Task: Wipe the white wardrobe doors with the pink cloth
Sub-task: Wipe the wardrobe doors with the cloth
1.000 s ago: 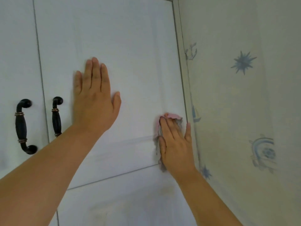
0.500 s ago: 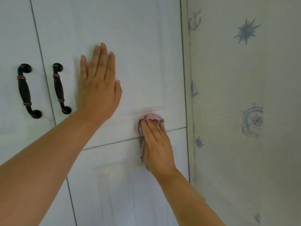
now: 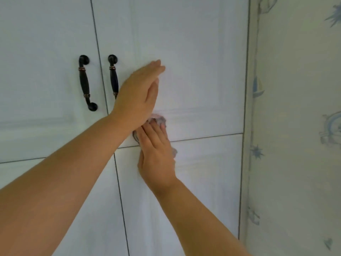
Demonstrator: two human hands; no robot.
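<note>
My right hand [image 3: 156, 154] presses the pink cloth [image 3: 159, 120] flat against the white wardrobe door [image 3: 193, 52], over the seam between the upper door and the lower door [image 3: 203, 191]. Only the cloth's top edge and a bit at the right show; the hand hides the rest. My left hand [image 3: 138, 97] has straight fingers and rests edge-on against the upper door just above the cloth, its wrist overlapping my right fingertips.
Two black handles [image 3: 85, 82] [image 3: 113, 76] flank the vertical gap between the upper doors, left of my left hand. A wall with pale blue nautical wallpaper [image 3: 295, 126] meets the wardrobe's right edge.
My right hand has slid the cloth left and down along the door to the horizontal seam. My left hand turned from flat on the door to edge-on. The view shifted left.
</note>
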